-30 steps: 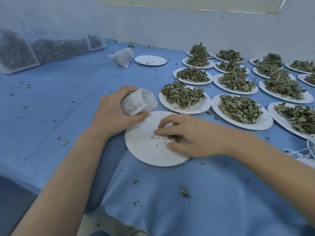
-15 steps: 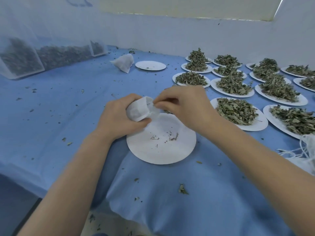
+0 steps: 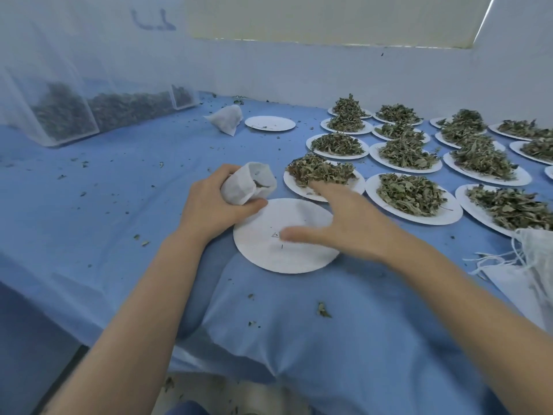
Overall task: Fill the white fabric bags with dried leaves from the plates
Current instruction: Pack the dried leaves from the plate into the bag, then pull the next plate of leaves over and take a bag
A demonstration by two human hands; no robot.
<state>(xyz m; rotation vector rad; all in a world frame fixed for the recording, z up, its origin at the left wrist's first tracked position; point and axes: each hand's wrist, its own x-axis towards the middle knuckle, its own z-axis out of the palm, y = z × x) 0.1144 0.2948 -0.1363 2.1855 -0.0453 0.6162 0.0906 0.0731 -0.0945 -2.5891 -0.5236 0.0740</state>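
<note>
- While gripped in the left hand (image 3: 214, 205), sits tilted with its open mouth facing right and a little up, toward the plates: the white fabric bag (image 3: 250, 182), held over the far-left rim of the nearly bare plate (image 3: 284, 235) near the front edge of the blue cloth (image 3: 104, 211).
- Curled round the bag's lower body, thumb pressed against its underside; mouth left free and gaping.
- Spread and relaxed, holding nothing, blurred by motion: the right hand (image 3: 338, 223), hovering over the right part of the bare plate, with fingertips (image 3: 318, 187) reaching the near rim of the next heaped plate (image 3: 324, 178).
- Lies just beyond and slightly right of those fingertips: the pile of dried leaves (image 3: 320, 170) (clearly nearer the right hand than the left).
- Runs roughly left to right, from plate to bag mouth: the short path for a pinch of leaves, judging by the layout.
- Looks soft, crumpled, partly filled; dark leaf bits visible inside the mouth (how full, cannot tell).
- Looks dry, curled, green-brown, loosely heaped; likely to shed crumbs when pinched, as the scattered flecks on the cloth suggest.
- Further along toward the far-right corner: rows of heaped plates (image 3: 407, 157); near the far edge, another filled bag (image 3: 226, 121) beside an emptied plate (image 3: 269, 123); at the right edge, spare bags (image 3: 526, 265) with strings.
</note>
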